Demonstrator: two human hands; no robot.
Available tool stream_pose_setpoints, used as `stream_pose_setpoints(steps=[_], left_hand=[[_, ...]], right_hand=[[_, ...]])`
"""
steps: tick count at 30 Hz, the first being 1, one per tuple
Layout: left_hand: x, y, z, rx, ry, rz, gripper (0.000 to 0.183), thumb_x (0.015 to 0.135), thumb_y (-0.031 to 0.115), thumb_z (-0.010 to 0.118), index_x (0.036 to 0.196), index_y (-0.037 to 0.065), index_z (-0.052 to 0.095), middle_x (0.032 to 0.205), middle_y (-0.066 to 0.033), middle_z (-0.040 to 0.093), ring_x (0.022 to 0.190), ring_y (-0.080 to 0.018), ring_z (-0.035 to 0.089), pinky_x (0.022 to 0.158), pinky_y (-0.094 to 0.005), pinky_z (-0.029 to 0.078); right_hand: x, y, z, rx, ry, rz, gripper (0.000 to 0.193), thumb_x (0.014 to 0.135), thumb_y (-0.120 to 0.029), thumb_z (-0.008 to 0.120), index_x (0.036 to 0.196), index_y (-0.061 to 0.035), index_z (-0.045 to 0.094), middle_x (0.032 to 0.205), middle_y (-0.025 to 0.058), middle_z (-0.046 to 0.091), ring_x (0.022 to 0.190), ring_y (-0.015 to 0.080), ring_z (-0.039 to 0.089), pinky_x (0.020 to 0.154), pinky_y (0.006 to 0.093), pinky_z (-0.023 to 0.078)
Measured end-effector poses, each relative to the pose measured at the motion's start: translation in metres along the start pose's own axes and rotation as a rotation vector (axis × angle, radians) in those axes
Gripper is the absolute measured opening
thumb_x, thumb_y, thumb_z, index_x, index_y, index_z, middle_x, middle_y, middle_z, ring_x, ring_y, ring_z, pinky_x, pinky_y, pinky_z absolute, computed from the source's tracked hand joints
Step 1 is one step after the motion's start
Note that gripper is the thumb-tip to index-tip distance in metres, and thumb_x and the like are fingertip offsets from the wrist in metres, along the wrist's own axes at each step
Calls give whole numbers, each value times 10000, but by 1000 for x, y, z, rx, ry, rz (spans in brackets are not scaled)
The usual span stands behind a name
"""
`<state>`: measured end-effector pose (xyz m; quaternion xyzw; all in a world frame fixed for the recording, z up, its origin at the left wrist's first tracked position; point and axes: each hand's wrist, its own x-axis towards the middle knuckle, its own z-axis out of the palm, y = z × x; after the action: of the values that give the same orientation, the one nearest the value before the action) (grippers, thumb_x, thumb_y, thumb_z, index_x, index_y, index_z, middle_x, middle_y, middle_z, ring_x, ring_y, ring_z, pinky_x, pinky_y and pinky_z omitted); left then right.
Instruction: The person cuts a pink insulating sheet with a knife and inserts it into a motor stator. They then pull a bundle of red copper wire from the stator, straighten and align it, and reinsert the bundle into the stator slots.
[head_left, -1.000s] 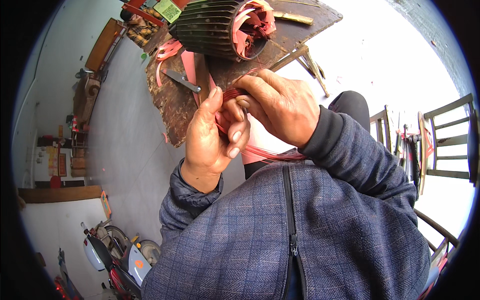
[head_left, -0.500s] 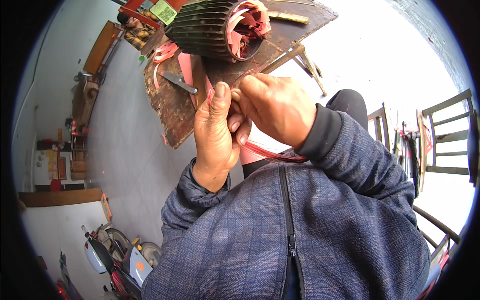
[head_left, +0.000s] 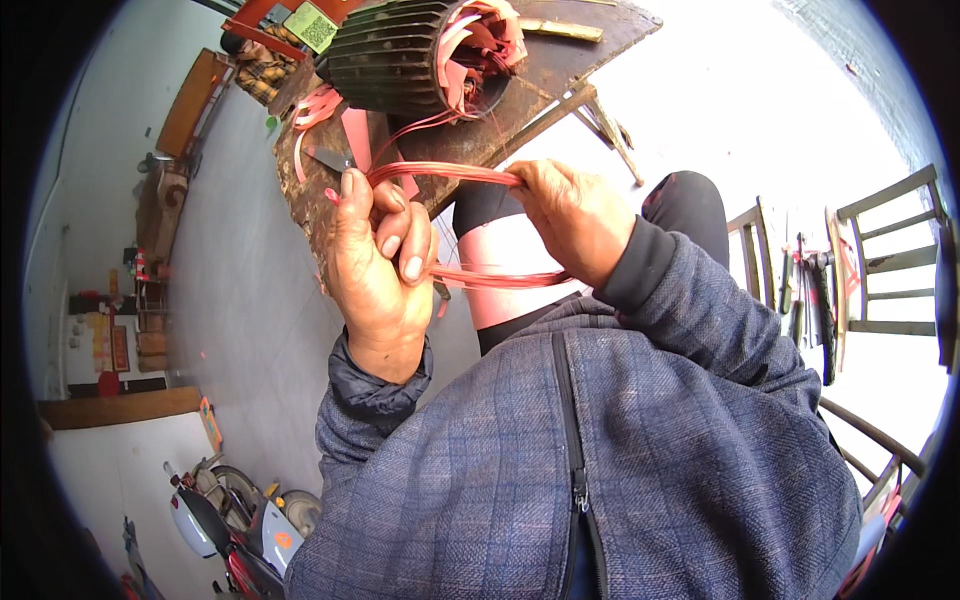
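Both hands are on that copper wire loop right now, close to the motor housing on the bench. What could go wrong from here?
1. The copper wire coil is stretched between the left hand and the right hand; a hard bend might kink or spread its strands.
2. Thin leads run from the coil toward the motor housing; pulling further may strain them.
3. The housing sits near the edge of the wooden bench, so a tug might shift it.

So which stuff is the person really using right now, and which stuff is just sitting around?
In use:
- left hand and right hand, both gripping the loop of copper wire
- finned motor body on the wooden bench; thin wires seem to run to it

Just lying about:
- wooden chair
- scooter
- red paper strips on the bench
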<state>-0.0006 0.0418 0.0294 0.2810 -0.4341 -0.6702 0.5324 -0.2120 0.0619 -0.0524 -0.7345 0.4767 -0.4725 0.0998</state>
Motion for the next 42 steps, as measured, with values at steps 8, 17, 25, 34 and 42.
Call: stream_pose_setpoints(steps=[8, 17, 25, 34, 42], left_hand=[[-1, 17, -5, 106, -81, -282, 375, 1154, 312, 452, 968, 54, 650, 639, 56, 418, 468, -75, 379, 452, -245, 305], [13, -14, 4, -179, -158, -409, 348, 1115, 338, 482, 902, 84, 586, 619, 65, 365, 456, -75, 308, 435, -254, 266], [13, 16, -16, -97, -137, -205, 347, 1139, 287, 478, 921, 44, 597, 624, 57, 346, 462, -65, 304, 446, -245, 275], [24, 27, -19, -29, -111, -222, 301, 1135, 247, 481, 1064, -7, 627, 692, 37, 410, 500, -70, 353, 460, -237, 306], [15, 47, -39, -45, -161, -316, 357, 1137, 300, 480, 1011, 7, 641, 629, 53, 371, 469, -56, 321, 432, -226, 261]], right_hand=[[-8, 13, -11, -118, 65, -81, 326, 953, -77, 705, 1272, -31, 656, 941, 140, 710, 766, 320, 705, 668, 399, 578], [40, -6, -7, -170, -19, -350, 290, 969, -147, 620, 1248, -79, 583, 943, 105, 664, 749, 324, 722, 604, 421, 582], [14, 50, -26, -259, -260, 90, 171, 1006, -176, 616, 1016, -26, 698, 818, 206, 732, 741, 375, 737, 677, 438, 601], [27, 54, -53, 205, -409, 218, 331, 1071, -272, 604, 1173, 22, 718, 794, 147, 758, 629, 239, 749, 636, 355, 626], [41, 67, -93, 152, -199, 27, 391, 1105, -319, 585, 1306, 8, 659, 1102, 165, 733, 891, 212, 734, 824, 326, 635]])
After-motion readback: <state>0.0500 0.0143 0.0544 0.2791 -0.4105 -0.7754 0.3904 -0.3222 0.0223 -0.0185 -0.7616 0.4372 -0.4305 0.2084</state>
